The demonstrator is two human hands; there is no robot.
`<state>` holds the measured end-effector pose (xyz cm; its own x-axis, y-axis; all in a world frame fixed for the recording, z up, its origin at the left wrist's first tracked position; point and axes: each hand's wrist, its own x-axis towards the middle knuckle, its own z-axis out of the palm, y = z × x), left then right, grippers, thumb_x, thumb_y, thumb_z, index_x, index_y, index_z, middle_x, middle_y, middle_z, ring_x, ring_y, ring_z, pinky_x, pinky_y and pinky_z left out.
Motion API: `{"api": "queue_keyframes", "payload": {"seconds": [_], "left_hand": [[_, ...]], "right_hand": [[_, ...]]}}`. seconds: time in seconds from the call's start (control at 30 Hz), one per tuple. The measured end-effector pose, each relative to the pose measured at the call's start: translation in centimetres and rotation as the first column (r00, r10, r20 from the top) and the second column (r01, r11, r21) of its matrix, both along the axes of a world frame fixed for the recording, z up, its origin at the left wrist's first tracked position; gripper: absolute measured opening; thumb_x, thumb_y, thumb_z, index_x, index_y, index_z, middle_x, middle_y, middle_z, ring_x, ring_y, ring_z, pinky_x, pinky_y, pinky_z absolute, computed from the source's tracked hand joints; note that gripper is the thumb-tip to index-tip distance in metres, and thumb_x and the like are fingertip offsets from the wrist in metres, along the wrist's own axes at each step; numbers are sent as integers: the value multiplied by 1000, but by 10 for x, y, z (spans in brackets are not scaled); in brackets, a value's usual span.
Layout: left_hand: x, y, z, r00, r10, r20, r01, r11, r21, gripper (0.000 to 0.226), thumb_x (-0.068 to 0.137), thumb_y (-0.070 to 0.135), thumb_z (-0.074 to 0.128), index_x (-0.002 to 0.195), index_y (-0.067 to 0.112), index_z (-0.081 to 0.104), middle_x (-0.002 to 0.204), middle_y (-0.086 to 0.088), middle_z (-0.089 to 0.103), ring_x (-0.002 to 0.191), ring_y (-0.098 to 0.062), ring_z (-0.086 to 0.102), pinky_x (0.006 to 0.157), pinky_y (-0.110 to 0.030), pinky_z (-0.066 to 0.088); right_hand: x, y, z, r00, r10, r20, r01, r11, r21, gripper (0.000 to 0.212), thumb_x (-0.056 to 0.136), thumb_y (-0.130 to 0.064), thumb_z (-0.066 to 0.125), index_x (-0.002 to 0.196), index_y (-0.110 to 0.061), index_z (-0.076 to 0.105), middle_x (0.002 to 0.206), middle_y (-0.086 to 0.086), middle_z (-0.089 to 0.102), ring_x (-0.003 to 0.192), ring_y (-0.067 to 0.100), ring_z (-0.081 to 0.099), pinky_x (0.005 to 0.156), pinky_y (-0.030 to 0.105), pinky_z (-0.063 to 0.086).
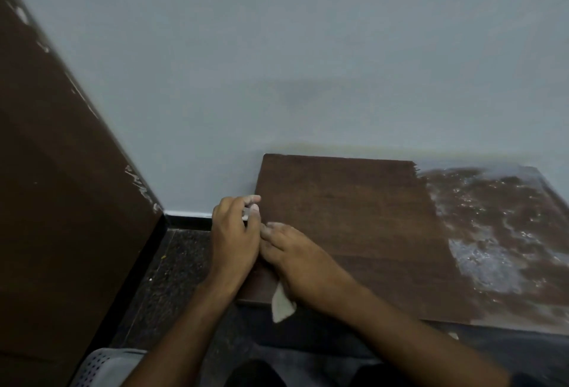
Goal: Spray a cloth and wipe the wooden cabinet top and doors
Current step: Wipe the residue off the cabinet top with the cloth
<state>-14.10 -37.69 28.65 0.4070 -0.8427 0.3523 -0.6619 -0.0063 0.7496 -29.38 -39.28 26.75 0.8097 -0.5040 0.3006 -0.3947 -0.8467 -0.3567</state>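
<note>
A tall dark brown wooden panel stands at the left against the pale grey wall. The left hand curls over the left edge of the low brown wooden cabinet top, fingertips dusty. Beside it, touching, the right hand presses a pale cloth flat, fingers together. Farther right the top is streaked white.

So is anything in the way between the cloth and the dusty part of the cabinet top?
Nothing visible. The cloth sits under the right hand near the cabinet top's left front edge. Only bare wiped wood lies between it and the dusty patch on the right.
</note>
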Motion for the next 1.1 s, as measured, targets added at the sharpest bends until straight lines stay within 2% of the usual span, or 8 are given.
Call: {"api": "queue_keyframes", "payload": {"seconds": [0.13, 0.27, 0.47, 0.57, 0.7, 0.83, 0.93, 1.1], "left_hand": [[-2, 19, 0, 998, -51, 31, 51, 999, -9, 19, 93, 13, 57, 105, 18, 70, 103, 8, 59, 100, -17, 58, 89, -31, 48], [-1, 30, -2, 998, -58, 23, 58, 998, 3, 18, 94, 13, 55, 105, 18, 69, 104, 8, 61, 101, -16, 59, 89, -39, 52], [-3, 34, -4, 1000, -7, -10, 7, 1000, 7, 20, 94, 14, 55, 108, 18, 68, 106, 7, 59, 103, -18, 59, 91, -38, 51], [3, 45, -7, 1000, -8, -16, 8, 1000, 12, 19, 94, 13, 55, 106, 17, 69, 105, 4, 61, 99, -18, 59, 85, -30, 50], [16, 59, -10, 998, 61, -35, -59, 998, 32, 20, 95, 12, 54, 107, 16, 70, 106, 0, 61, 97, -15, 59, 83, -26, 47], [10, 56, -7, 992, 97, -78, -97, 995, 7, 21, 97, 13, 52, 108, 13, 70, 107, -1, 61, 98, -12, 57, 80, -3, 36], [4, 58, -5, 992, 80, -99, -77, 996, 33, 21, 97, 15, 51, 108, 13, 69, 108, 1, 59, 97, -9, 56, 76, 2, 35], [12, 69, -12, 994, 99, -55, -98, 995, 18, 20, 96, 13, 53, 106, 9, 70, 107, -6, 62, 95, -11, 56, 78, -1, 35]], "right_hand": [[-40, -28, 10, 970, -245, 13, 243, 967, 76, 50, 105, -38, 26, 150, -24, 45, 154, -2, 43, 141, 10, 34, 124, 27, 16], [-28, -47, 10, 897, -442, -12, 442, 897, -1, 42, 101, -17, 49, 142, -9, 52, 143, 12, 54, 131, 28, 49, 116, 36, 32], [3, 24, 0, 996, -94, -10, 94, 995, 19, 52, 99, -20, 56, 149, -14, 45, 155, 6, 44, 142, 21, 38, 123, 35, 23], [-20, 6, 14, 981, -193, -36, 195, 978, 71, 60, 92, -26, 67, 148, -24, 46, 157, -1, 40, 145, 16, 33, 124, 31, 19], [-21, -9, 22, 911, -406, -69, 410, 911, 43, 73, 84, -17, 73, 150, -12, 43, 156, 7, 42, 143, 23, 36, 122, 31, 20], [22, 34, 6, 981, -190, 23, 188, 980, 68, 45, 100, -21, 52, 144, -15, 51, 151, 5, 49, 140, 18, 40, 122, 28, 21], [27, 33, -1, 997, -35, -70, 38, 998, 45, 78, 79, -27, 78, 149, -18, 45, 154, 3, 45, 142, 17, 38, 123, 32, 24], [16, 1, 12, 958, -277, -78, 281, 959, 42, 81, 69, -22, 81, 144, -16, 51, 150, 5, 49, 137, 22, 42, 120, 35, 29]]}}
